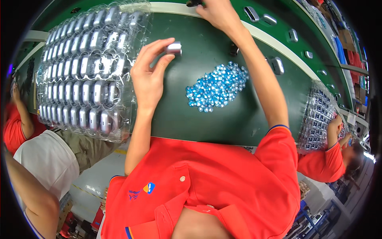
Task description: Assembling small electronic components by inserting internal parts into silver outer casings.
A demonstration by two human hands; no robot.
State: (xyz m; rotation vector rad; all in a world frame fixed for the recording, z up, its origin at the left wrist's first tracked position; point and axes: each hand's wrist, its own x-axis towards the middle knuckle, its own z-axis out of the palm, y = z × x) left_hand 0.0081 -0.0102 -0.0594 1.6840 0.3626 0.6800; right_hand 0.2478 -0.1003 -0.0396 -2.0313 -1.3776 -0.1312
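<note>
My left hand (149,75) pinches a small silver-grey casing (173,48) between thumb and fingers, raised over the green work surface (175,123). My right hand (219,14) reaches to the far edge, by the pale rail of the conveyor. Its fingers are closed at a small black thing (193,2), cut off by the picture's top edge, whose kind I cannot make out. Between my forearms lies a heap of small shiny blue pieces (215,87). Left of my left hand, clear plastic trays (129,63) hold rows of similar silver casings.
Beyond the pale rail (260,36), a green conveyor carries several silver casings (269,19). Another casing (277,65) lies right of my right forearm, and a dark object (234,49) is partly behind it. Co-workers stand on both sides; a tray (318,115) is at the right.
</note>
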